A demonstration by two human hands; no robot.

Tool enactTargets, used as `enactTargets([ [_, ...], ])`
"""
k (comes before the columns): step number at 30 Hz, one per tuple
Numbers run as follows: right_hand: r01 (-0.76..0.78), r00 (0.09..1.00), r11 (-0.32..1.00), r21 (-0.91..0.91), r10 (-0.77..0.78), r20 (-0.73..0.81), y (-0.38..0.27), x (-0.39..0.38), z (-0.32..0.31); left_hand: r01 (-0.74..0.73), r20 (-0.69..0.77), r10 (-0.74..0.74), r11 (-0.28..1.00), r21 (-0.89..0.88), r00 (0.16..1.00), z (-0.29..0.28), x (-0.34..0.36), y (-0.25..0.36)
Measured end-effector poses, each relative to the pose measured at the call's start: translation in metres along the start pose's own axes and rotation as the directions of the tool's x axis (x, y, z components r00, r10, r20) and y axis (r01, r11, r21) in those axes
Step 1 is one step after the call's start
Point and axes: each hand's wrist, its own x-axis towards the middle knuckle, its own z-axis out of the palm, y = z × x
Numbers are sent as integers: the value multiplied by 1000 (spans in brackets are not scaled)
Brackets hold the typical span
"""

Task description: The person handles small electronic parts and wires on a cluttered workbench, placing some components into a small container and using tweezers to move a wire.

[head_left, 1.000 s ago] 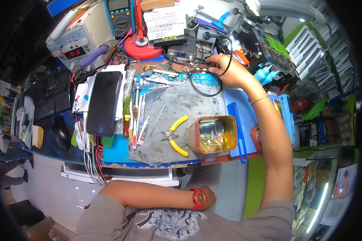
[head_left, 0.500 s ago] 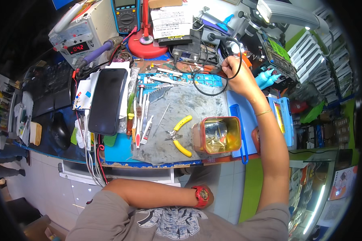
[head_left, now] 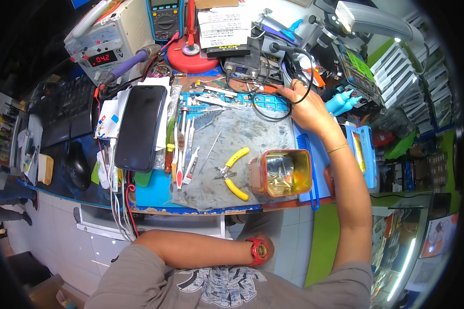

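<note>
My right hand [head_left: 307,105] is stretched to the back right of the bench, its fingers bent and closed at the far edge of the blue parts tray [head_left: 270,101]. Something small at the fingertips cannot be made out. A black cable [head_left: 274,119] loops beside and over this hand. My left forearm lies across my lap; the left hand [head_left: 267,249], just past a red wristwatch, shows only its back, its fingers hidden. Nearer on the grey mat [head_left: 216,193] lie yellow-handled cutters [head_left: 236,189]. Beside them stands a square tin [head_left: 310,172] holding small metal pieces.
A black phone [head_left: 141,129] lies left of a row of brushes and hand tools. Behind are a power supply [head_left: 108,38], a multimeter [head_left: 166,20] and a red round base [head_left: 191,63]. A blue comb-like brush [head_left: 314,191] and light-blue bottles [head_left: 340,103] are on the right.
My right hand has lowered a little and turned, its back now facing up more and its fingers pointing left. The view has shifted slightly. My left arm stays put.
</note>
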Motion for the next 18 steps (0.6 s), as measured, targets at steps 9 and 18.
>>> enactTargets([
  [9, -70, 975, 994, -78, 85, 205, 0, 0, -18, 69, 184, -74, 997, 37, 980, 4, 26, -5],
  [18, -496, 845, 543, 677, 480, 235, 18, -16, 2, 127, 200, -145, 987, 102, 969, 26, 53, -2],
])
